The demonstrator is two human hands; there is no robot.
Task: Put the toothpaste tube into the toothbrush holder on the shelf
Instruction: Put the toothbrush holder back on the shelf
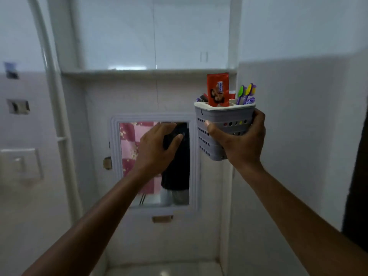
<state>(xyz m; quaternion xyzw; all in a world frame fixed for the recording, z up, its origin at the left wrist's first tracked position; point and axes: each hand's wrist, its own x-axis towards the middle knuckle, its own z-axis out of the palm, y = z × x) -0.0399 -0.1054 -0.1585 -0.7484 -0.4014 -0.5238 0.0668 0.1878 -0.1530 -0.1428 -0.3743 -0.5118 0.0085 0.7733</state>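
My right hand [242, 137] grips a grey perforated toothbrush holder [217, 118] from its right side and lifts it in the air, just below the white shelf ledge [147, 72]. A red-orange toothpaste tube [217, 89] stands upright in the holder's middle compartment. Green, yellow and purple toothbrushes [246, 92] stick up from the right compartment, and a dark item shows at the left. My left hand [157, 145] is raised in front of the mirror with fingers spread, holding nothing.
A white-framed mirror [154, 164] hangs on the tiled wall under the shelf. A white pipe [53, 96] runs down the left. Wall fittings sit further left. A dark edge borders the far right.
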